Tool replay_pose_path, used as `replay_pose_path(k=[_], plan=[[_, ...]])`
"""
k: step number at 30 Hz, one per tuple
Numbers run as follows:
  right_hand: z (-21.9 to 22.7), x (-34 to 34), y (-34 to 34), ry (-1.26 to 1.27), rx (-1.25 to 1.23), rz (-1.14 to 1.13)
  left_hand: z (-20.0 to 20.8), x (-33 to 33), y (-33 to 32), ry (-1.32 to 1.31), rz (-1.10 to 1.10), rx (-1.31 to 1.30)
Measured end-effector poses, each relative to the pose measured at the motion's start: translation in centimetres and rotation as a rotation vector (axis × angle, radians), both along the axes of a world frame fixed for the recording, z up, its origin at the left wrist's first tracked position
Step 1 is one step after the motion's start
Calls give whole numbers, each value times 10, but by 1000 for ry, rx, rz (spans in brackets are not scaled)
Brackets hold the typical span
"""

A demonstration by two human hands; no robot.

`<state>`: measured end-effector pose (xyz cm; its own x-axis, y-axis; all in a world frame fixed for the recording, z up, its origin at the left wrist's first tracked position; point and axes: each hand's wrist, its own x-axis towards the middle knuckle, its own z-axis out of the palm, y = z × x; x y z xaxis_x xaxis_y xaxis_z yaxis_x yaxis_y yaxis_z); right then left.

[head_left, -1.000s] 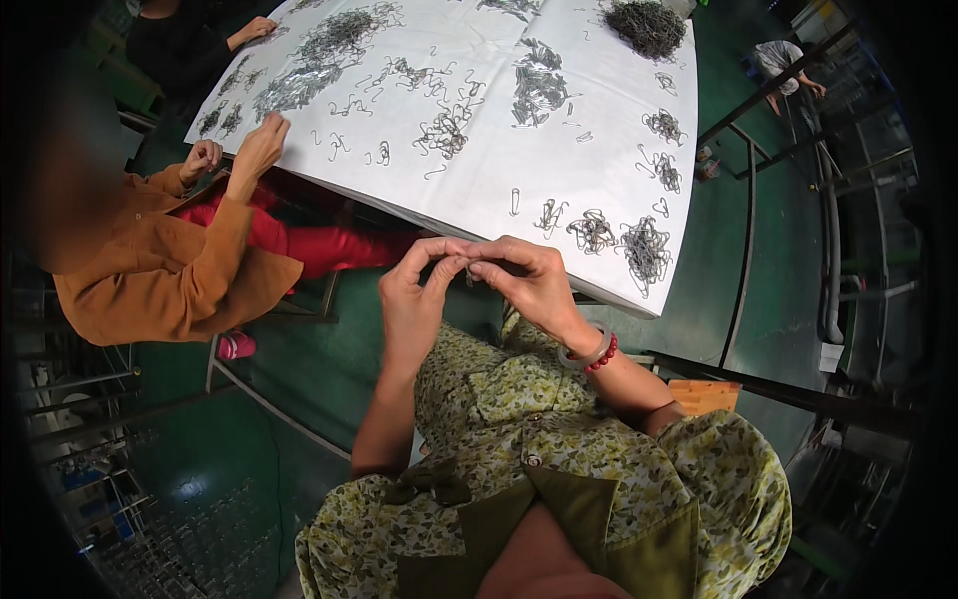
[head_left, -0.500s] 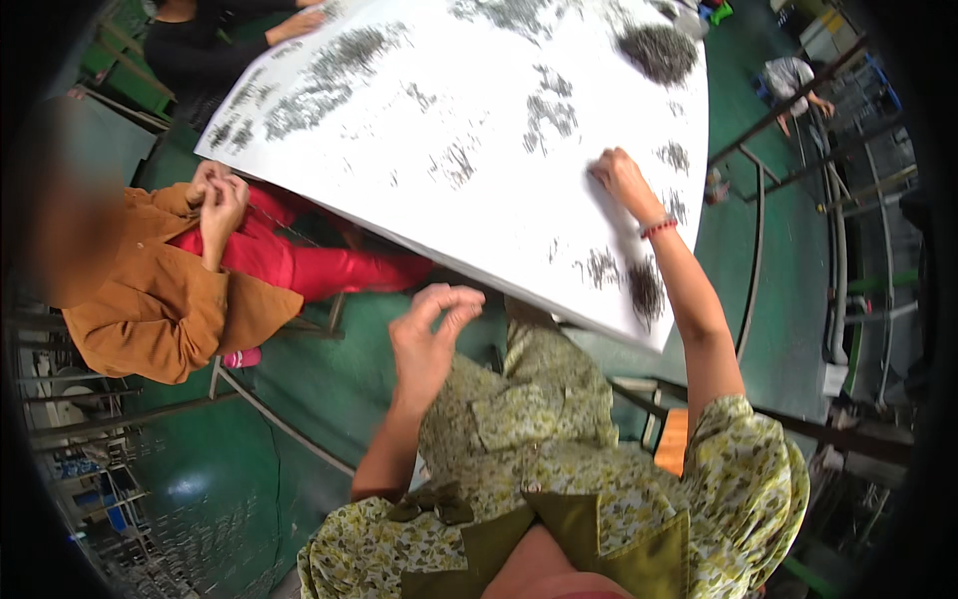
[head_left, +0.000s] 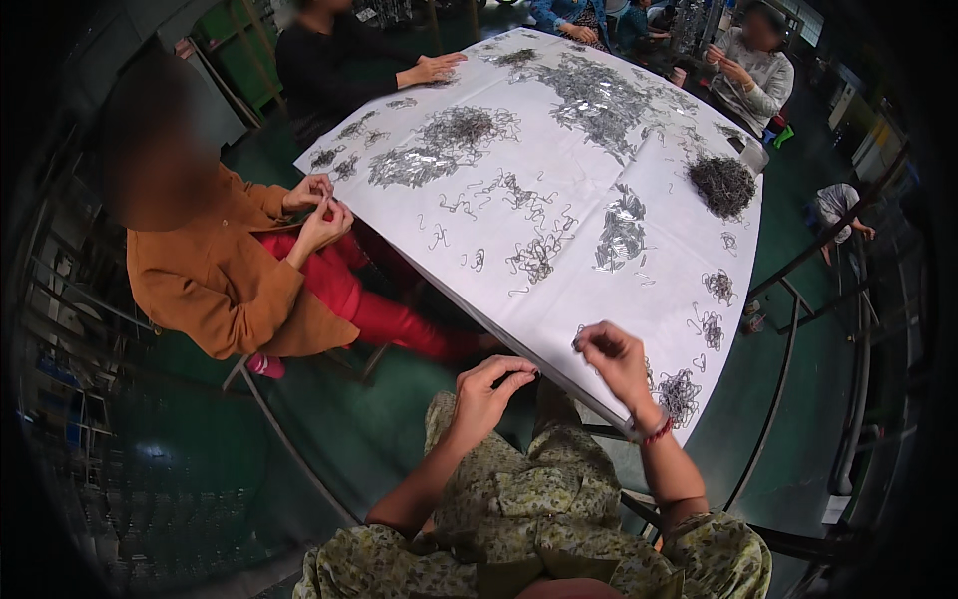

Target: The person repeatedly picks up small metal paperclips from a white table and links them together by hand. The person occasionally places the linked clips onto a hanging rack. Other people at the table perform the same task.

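Note:
My left hand (head_left: 487, 401) is just off the near edge of the white-covered table (head_left: 469, 290), thumb and fingertips pinched together. A tiny dark bit shows at its fingertips, too small to name. My right hand (head_left: 617, 367), with a red bead bracelet (head_left: 656, 431) on the wrist, hovers over the table's near corner. Its thumb and forefinger are closed on a small dark metal piece (head_left: 578, 344). Beside that hand lies a pile of bent wire hooks (head_left: 678, 397), with smaller clusters of hooks (head_left: 711, 327) beyond it.
Farther off lie flat metal strips (head_left: 624, 232), scattered hooks (head_left: 539, 255) and a dense dark heap (head_left: 722, 187). A person in a brown jacket (head_left: 215, 275) sits at the left edge, others around the far side. Metal rails (head_left: 773, 389) stand to the right.
My right hand has come back from farther over the table toward its near edge, closer to my left hand. The view has tilted up, showing more of the table and people.

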<state>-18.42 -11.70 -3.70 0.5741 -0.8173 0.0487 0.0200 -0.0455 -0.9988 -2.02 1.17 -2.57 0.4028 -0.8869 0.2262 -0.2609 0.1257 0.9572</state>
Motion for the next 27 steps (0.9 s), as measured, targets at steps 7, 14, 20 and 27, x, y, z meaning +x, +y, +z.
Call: replay_pose_path(k=[7, 14, 20, 27], plan=[[38, 11, 57, -13, -68, -18, 7, -7, 3, 85, -33, 60], [30, 14, 58, -39, -76, -48, -1, -8, 5, 185, -69, 22], [29, 17, 60, -84, 66, -28, -9, 0, 8, 211, -164, 129], [35, 17, 61, -25, -18, -52, -13, 29, -33, 340, -50, 27]])
